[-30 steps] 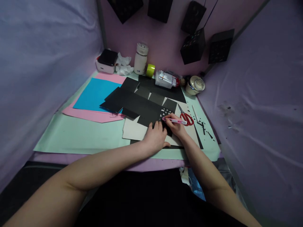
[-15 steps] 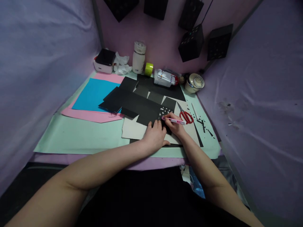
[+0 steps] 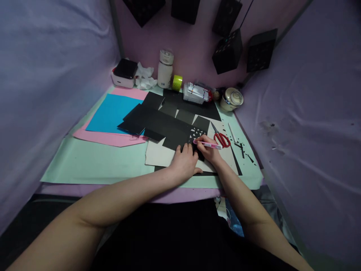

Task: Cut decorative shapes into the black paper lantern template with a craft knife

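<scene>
My left hand (image 3: pixel 184 162) lies spread on the lower edge of a black card cut-out (image 3: pixel 166 124), pressing it flat. In my right hand (image 3: pixel 208 149) is a pink and white pen-like cutter (image 3: pixel 212 145), its tip down on the card's right part. Small triangular holes (image 3: pixel 196 132) show there, just above the tip. Beneath the card lies a white board (image 3: pixel 158 152). Red-handled scissors (image 3: pixel 221 138) rest on the board, right of my right hand.
Blue sheet (image 3: pixel 109 113) and pink sheet (image 3: pixel 113 140) lie left. Along the back stand a white bottle (image 3: pixel 165 69), yellow tape (image 3: pixel 177 82), a marker box (image 3: pixel 196 93) and a lidded jar (image 3: pixel 231 99). Black scraps (image 3: pixel 242 150) lie right. Black boxes (image 3: pixel 228 52) hang above.
</scene>
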A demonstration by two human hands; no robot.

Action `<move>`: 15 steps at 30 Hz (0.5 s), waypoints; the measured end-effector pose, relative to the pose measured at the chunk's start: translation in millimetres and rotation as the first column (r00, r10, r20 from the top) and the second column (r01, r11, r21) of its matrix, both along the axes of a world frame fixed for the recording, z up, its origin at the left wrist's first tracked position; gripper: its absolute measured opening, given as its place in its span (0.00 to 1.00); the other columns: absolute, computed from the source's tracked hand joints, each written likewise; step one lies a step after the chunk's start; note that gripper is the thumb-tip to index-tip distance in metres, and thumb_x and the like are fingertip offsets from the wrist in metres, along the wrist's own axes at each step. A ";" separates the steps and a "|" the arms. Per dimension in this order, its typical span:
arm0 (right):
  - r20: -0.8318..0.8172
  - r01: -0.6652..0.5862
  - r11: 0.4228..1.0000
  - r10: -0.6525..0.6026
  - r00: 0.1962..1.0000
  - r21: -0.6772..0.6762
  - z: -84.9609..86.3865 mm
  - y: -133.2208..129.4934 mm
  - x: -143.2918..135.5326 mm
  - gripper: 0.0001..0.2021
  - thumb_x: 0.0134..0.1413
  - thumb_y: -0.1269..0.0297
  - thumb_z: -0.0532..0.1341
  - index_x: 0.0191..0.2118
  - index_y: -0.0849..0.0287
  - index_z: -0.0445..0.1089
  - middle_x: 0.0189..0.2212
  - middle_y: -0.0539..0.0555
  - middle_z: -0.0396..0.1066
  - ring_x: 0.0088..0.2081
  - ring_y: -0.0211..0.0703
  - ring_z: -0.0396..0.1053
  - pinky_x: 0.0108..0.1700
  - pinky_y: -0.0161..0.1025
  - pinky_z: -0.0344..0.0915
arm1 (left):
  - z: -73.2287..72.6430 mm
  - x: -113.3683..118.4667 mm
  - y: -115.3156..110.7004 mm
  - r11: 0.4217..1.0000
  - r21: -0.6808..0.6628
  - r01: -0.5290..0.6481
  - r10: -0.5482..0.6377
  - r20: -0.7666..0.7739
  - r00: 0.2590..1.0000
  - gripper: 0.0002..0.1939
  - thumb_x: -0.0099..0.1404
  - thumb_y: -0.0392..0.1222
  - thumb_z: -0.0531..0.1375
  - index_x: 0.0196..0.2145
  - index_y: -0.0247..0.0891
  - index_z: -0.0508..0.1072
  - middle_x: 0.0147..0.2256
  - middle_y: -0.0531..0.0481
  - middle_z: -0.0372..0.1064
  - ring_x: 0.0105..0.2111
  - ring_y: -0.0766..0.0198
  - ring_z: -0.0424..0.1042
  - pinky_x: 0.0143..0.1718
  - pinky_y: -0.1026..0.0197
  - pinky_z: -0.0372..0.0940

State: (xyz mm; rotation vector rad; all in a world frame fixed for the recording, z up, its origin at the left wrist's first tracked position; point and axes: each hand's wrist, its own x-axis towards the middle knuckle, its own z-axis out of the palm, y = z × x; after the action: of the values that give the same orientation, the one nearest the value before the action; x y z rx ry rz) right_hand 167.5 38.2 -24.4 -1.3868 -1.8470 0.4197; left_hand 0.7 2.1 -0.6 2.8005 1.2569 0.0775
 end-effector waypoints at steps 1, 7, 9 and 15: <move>-0.001 0.000 1.000 0.000 1.000 -0.001 0.0 -0.2 0.0 0.05 0.55 0.65 0.56 0.31 0.56 0.68 0.27 0.51 0.73 0.29 0.42 0.69 0.32 0.38 0.64 | 0.0 0.0 0.1 1.000 -0.001 0.000 0.000 0.000 1.000 0.40 0.63 0.65 0.58 0.60 0.30 0.65 0.62 0.26 0.55 0.63 0.39 0.54 0.60 0.41 0.52; -0.002 0.006 1.000 -0.006 1.000 -0.004 -0.3 -1.0 0.4 0.05 0.54 0.66 0.56 0.30 0.56 0.68 0.27 0.51 0.73 0.29 0.42 0.69 0.33 0.38 0.64 | 0.8 -0.5 -0.1 1.000 -0.005 0.010 -0.010 0.004 1.000 0.40 0.63 0.65 0.58 0.61 0.29 0.64 0.63 0.25 0.55 0.63 0.38 0.54 0.60 0.40 0.52; -0.005 0.007 1.000 -0.007 1.000 -0.006 -0.2 -1.4 0.5 0.05 0.54 0.66 0.56 0.30 0.55 0.67 0.27 0.51 0.73 0.29 0.42 0.69 0.33 0.38 0.64 | 1.1 -0.8 -0.4 1.000 -0.004 0.011 -0.011 0.006 1.000 0.40 0.63 0.65 0.58 0.60 0.29 0.65 0.62 0.25 0.55 0.63 0.38 0.54 0.60 0.40 0.51; -0.006 0.013 1.000 -0.013 1.000 -0.006 0.9 -2.9 0.0 0.05 0.54 0.66 0.56 0.29 0.55 0.67 0.26 0.51 0.73 0.28 0.42 0.68 0.32 0.38 0.64 | 0.8 -0.7 -0.6 1.000 0.002 0.006 -0.006 0.003 1.000 0.40 0.63 0.65 0.57 0.60 0.29 0.65 0.62 0.26 0.56 0.63 0.39 0.54 0.60 0.40 0.51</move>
State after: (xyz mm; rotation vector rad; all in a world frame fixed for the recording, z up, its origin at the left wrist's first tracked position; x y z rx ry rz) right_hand 167.5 35.4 -23.4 -1.3989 -1.8324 0.4224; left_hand 0.0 1.5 0.3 2.8044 1.2482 0.0823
